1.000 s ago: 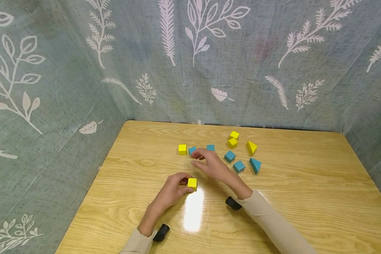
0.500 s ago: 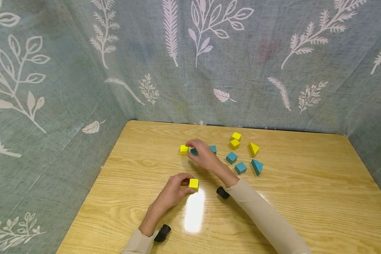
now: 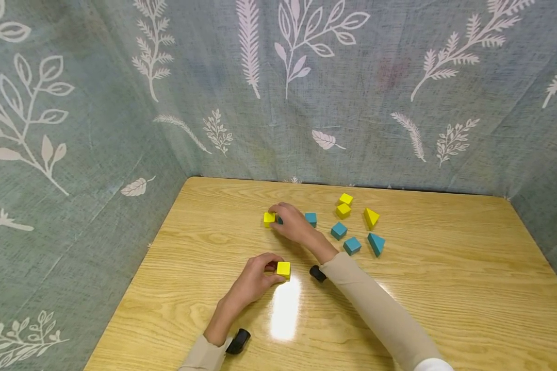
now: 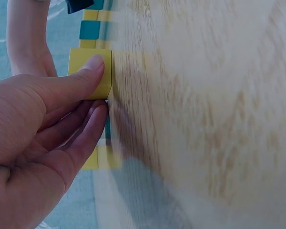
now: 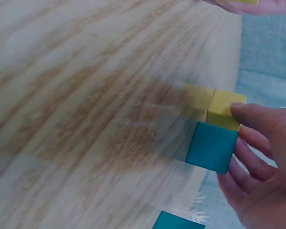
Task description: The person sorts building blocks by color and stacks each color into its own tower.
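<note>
My left hand (image 3: 252,281) pinches a yellow cube (image 3: 283,269) on the wooden table, thumb on the near side and fingers on the far side. In the left wrist view the thumb lies flat on that cube's face. Farther back, my right hand (image 3: 293,224) has thumb and fingers around the right part of another yellow cube (image 3: 268,220). The right wrist view shows its thumb on this yellow cube (image 5: 224,107), with a blue cube (image 5: 212,147) close beside it. That blue cube is mostly hidden under the right hand in the head view.
Right of the right hand are several blue cubes (image 3: 339,231) and two yellow cubes (image 3: 343,211). A yellow triangular block (image 3: 371,218) and a blue triangular block (image 3: 376,244) lie farther right. Patterned grey-blue cloth (image 3: 260,139) hangs behind the table (image 3: 445,268) and on its left.
My right hand has moved left, past the blue cube, and its fingers have closed around the far yellow cube. My left hand keeps its hold on the near yellow cube.
</note>
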A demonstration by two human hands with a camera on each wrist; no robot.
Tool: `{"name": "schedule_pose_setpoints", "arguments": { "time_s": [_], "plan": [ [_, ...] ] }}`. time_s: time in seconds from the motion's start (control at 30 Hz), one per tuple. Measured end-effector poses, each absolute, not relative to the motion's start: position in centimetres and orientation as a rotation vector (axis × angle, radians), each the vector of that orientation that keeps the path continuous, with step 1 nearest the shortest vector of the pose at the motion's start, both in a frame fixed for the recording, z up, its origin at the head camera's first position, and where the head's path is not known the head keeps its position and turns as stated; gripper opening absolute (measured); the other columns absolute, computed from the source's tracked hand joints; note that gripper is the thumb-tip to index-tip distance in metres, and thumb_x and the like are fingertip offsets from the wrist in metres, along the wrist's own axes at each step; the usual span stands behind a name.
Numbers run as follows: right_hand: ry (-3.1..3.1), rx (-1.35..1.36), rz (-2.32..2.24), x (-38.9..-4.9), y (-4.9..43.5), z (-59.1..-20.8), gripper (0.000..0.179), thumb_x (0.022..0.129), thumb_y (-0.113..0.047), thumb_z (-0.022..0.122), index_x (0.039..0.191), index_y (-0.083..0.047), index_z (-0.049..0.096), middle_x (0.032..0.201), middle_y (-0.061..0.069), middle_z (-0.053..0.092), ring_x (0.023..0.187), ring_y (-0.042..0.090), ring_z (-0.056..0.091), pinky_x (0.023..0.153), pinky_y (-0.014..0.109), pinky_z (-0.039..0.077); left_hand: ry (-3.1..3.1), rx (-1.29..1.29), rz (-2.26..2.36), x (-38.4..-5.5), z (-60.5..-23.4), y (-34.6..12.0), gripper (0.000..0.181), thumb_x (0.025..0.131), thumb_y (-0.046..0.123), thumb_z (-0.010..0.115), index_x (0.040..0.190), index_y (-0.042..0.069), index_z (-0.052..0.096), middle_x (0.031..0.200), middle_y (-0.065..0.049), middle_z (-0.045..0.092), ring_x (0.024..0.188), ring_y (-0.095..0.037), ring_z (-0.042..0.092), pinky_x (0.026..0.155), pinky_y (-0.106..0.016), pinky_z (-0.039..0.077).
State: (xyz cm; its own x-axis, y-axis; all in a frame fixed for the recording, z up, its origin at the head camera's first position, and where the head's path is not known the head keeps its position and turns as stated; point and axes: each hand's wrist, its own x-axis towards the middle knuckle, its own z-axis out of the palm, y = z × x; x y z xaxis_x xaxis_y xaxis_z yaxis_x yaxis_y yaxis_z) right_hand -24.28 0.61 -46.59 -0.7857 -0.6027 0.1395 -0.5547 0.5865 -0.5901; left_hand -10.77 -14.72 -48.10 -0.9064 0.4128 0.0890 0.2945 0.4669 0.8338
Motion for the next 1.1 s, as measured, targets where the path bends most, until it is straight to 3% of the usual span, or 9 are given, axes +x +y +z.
{"name": "schedule_pose_setpoints", "arguments": {
  "time_s": [0.23,0.57,1.1],
  "plan": [
    [2.701,-0.974,-1.007,-24.5,0.6,-46.6,0.032,0.098,-0.008,0.072,0.128,0.0,0.064,0.125,0.016,0.065,0.113,0.028,0.064,0.095,0.04,0.056,2.568,0.61,1.448,-10.8,-48.2,-14.6,0.03,0.086,-0.004,0.079,0.114,-0.002,0.068,0.108,-0.011,0.068,0.096,-0.025,0.071,0.089,-0.032,0.06],
    [2.627,-1.064,-1.173,-23.6,1.5,-46.0,0.038,0.096,-0.009,0.074,0.13,0.0,0.061,0.128,0.016,0.062,0.121,0.031,0.059,0.104,0.037,0.05,2.575,0.646,1.459,-10.9,-48.4,-14.6,0.027,0.087,-0.004,0.078,0.112,-0.003,0.068,0.107,-0.013,0.068,0.094,-0.028,0.07,0.088,-0.034,0.061],
    [2.461,-0.966,-1.459,-20.7,5.1,-45.6,0.033,0.091,0.002,0.076,0.122,0.002,0.064,0.121,0.017,0.061,0.114,0.033,0.062,0.099,0.039,0.057,2.586,0.611,1.45,-10.8,-48.4,-14.6,0.029,0.085,-0.005,0.08,0.112,-0.003,0.069,0.108,-0.011,0.069,0.096,-0.024,0.068,0.089,-0.035,0.06]
  ]
}}
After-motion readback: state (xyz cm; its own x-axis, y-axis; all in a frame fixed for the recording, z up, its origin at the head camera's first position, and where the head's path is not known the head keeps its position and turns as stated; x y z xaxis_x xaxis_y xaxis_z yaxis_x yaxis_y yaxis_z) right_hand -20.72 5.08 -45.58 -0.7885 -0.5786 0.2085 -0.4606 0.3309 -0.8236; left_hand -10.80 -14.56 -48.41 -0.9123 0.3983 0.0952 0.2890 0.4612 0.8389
